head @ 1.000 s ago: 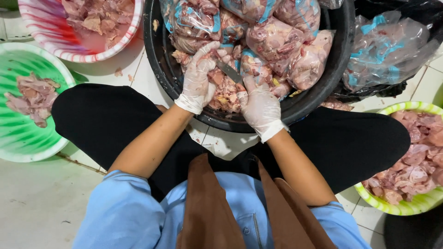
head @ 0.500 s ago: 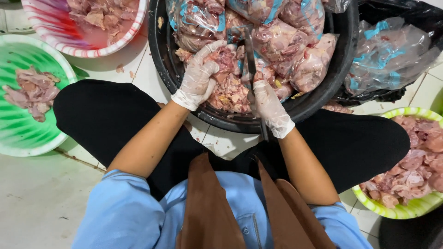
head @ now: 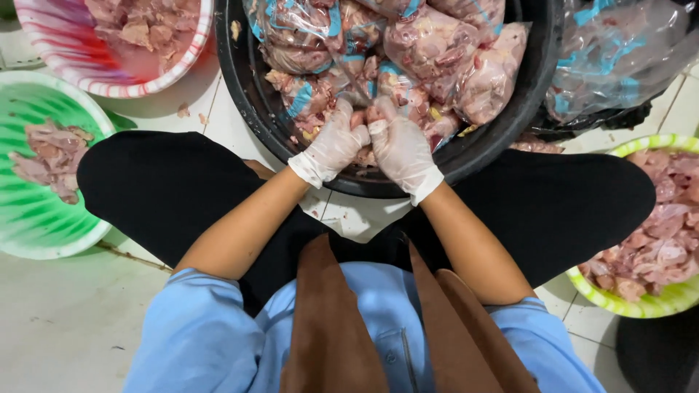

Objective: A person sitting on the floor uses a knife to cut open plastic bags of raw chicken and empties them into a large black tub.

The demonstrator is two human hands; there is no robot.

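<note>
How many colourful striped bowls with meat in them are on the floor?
3. A red-and-white bowl is at the upper left, a green bowl lies at the left beside the person's knee, and a yellow-green bowl is at the right. More may sit outside the picture.

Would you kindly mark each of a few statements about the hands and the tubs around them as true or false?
1. Both hands, left hand and right hand, wear thin white gloves. True.
2. The hands are apart, one at each tub. False: they meet over the raw meat at the near rim of the black tub.
3. The green tub is on the person's left. True.
4. The black tub holds only loose meat. False: it also holds clear bags of meat.
5. The red-and-white basin is empty. False: it holds meat.
</note>
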